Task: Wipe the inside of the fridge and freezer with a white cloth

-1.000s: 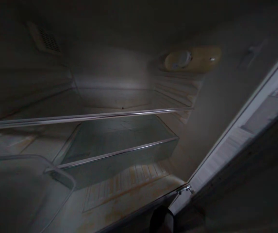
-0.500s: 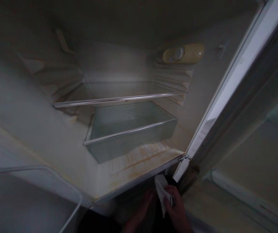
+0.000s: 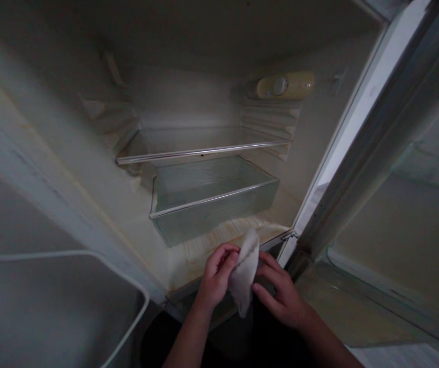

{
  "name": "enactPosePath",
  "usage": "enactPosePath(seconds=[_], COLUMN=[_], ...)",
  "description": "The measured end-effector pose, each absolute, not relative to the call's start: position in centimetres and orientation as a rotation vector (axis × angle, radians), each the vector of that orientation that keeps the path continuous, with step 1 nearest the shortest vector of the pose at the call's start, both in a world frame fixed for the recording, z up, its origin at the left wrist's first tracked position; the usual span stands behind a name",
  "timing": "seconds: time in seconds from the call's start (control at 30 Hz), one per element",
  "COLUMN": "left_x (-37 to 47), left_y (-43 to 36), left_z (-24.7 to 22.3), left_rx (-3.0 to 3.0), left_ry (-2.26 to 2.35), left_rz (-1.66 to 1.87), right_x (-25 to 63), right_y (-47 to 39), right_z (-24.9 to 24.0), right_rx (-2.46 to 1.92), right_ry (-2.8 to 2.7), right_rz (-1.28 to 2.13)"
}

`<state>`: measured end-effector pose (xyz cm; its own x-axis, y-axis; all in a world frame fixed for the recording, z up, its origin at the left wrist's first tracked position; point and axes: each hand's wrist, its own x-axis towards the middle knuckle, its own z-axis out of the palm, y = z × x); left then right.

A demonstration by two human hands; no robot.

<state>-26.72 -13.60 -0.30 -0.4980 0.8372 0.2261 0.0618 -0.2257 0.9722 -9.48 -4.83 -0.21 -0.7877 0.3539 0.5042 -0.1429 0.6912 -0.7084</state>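
Observation:
A thin white cloth hangs between my two hands, in front of the stained bottom edge of an open refrigerator. My left hand pinches the cloth at its left side, thumb on top. On the other side, my right hand has its fingers bent and somewhat apart, at the cloth's right edge; whether it grips the cloth is hard to tell. Behind the hands, a clear drawer stands on the refrigerator floor beneath a glass shelf.
The refrigerator door stands open at the right, with a hinge at the lower corner. A yellowish dial housing is on the inner right wall. A white cable runs across the lower left.
Both hands have risen toward the refrigerator's bottom edge. The cloth, earlier in the right hand, has come up too and is now pinched by the left hand. The view has shifted slightly.

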Motion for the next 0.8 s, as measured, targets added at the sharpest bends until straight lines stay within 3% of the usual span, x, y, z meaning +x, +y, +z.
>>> enactPosePath(seconds=[0.2,0.5,0.8], left_x=[-25.2,-24.4,-24.4], left_y=[-13.6,-14.3,-14.1], left_z=[0.3,-0.6,-0.1], left_rx=[1.372,1.733,1.871], left_ry=[1.523,1.796,1.907], left_rz=[1.572,1.552,1.712], right_x=[-11.1,-10.6,-10.9], right_y=[-4.9,-4.8,-4.6], right_z=[-2.5,-1.7,-1.4], right_rx=[-0.386,-0.618,-0.488], right_ry=[-1.951,-1.85,-1.819], right_rz=[1.16,0.811,1.26])
